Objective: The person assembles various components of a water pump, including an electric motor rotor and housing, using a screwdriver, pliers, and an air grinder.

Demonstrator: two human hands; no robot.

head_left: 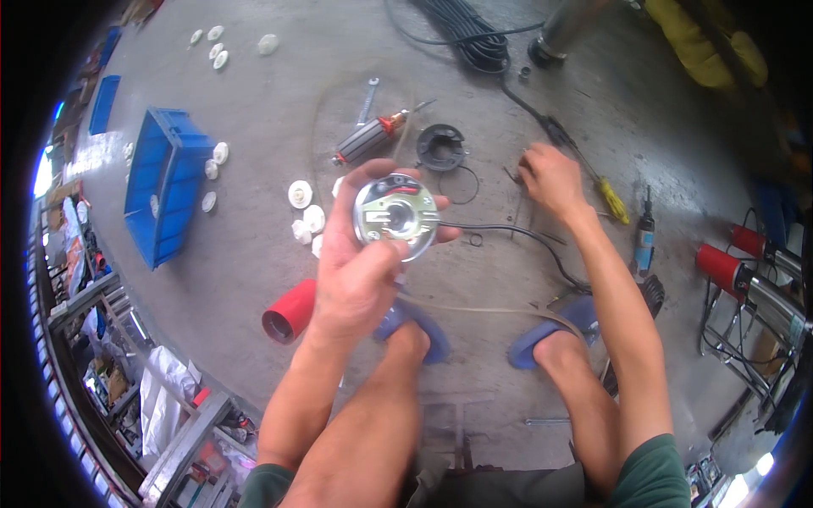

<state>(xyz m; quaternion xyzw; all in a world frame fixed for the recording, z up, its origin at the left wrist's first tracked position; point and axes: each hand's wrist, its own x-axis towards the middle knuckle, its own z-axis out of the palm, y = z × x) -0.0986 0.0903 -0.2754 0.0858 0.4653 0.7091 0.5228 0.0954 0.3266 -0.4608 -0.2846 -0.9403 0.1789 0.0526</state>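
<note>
My left hand [354,278] grips a round metal motor end cover [373,215] with a central hole and a reddish part near its upper edge. The fingers wrap round the rim, and the thumb lies over its near side. A black cable [508,229] runs right from the end cover. Out to the right, my right hand [552,179] reaches low over the floor with its fingers pinched; what they hold, if anything, is too small to make out. Thin rods [516,199] lie beside those fingertips. Beyond the end cover are a motor rotor [366,140] and a black ring-shaped housing [441,147].
White plastic discs [300,195] lie left, near a blue bin [174,190]. A red cylinder [290,311] lies by my left forearm. A spanner [367,100], coiled cable [464,34], yellow-handled screwdriver [611,200] and bottle [644,237] are around. Red-ended metal tubes [720,269] stand far right.
</note>
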